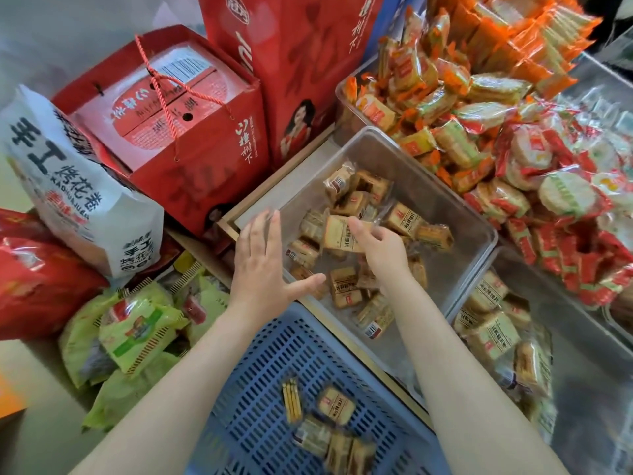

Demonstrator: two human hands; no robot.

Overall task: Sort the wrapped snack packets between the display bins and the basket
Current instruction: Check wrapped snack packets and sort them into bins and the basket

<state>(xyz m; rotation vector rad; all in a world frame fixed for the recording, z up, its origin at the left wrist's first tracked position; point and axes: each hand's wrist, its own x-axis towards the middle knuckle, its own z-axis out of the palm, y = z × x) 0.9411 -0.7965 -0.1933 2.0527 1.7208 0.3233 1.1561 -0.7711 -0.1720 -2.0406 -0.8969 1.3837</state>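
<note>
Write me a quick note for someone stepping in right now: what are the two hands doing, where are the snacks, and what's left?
Left hand: open, fingers spread over the near-left rim of the clear plastic display bin, holding nothing.
Right hand: pinching one tan wrapped snack packet above that bin.
Things: about a dozen more tan packets lie loose in the bin; a few tan packets are in the blue perforated plastic basket below.
Done: some packets are already in the basket.
Left: place the held packet, then sort the rest. Which way packets are moving cannot be told from this view.
</note>
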